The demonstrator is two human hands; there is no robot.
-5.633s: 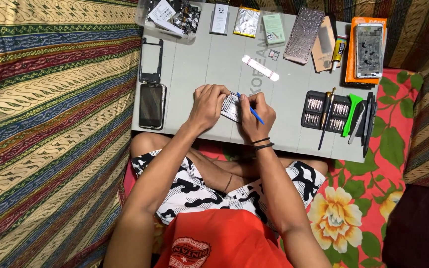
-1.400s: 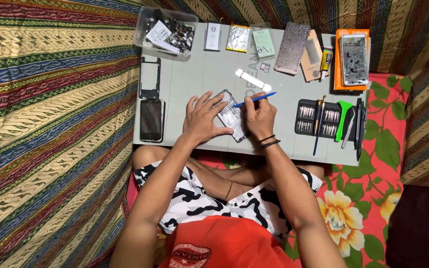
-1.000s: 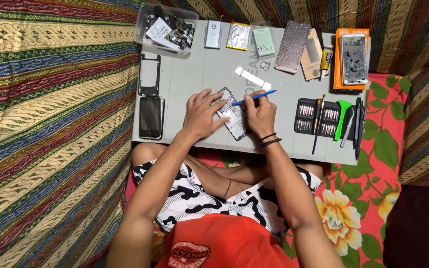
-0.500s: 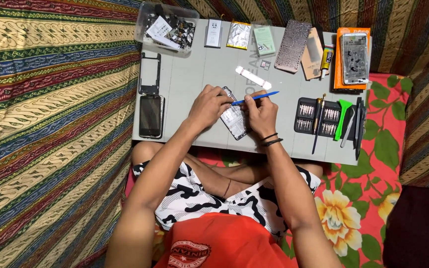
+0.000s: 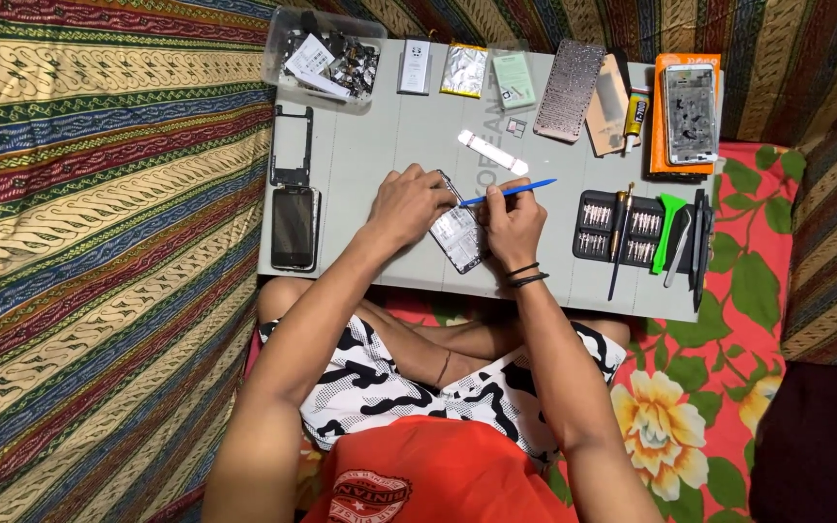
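An opened phone (image 5: 459, 237) lies tilted on the grey work mat (image 5: 370, 155), its inner parts showing. My left hand (image 5: 409, 203) rests on its upper left edge and holds it down. My right hand (image 5: 512, 223) grips a thin blue pry tool (image 5: 511, 190) like a pen, with the tip at the phone's top edge beside my left fingers. Two black bands circle my right wrist.
On the mat: a black phone (image 5: 294, 227) and a black frame (image 5: 293, 145) at left, a clear box of parts (image 5: 326, 58), batteries and covers along the far edge, a white strip (image 5: 492, 152), a bit set (image 5: 617, 228) and hand tools (image 5: 685, 237) at right. Patterned cloth surrounds the mat.
The opened phone has turned from lying under both hands to a tilted pose. The blue tool now points left at its top edge. My left hand shifted slightly up the phone.
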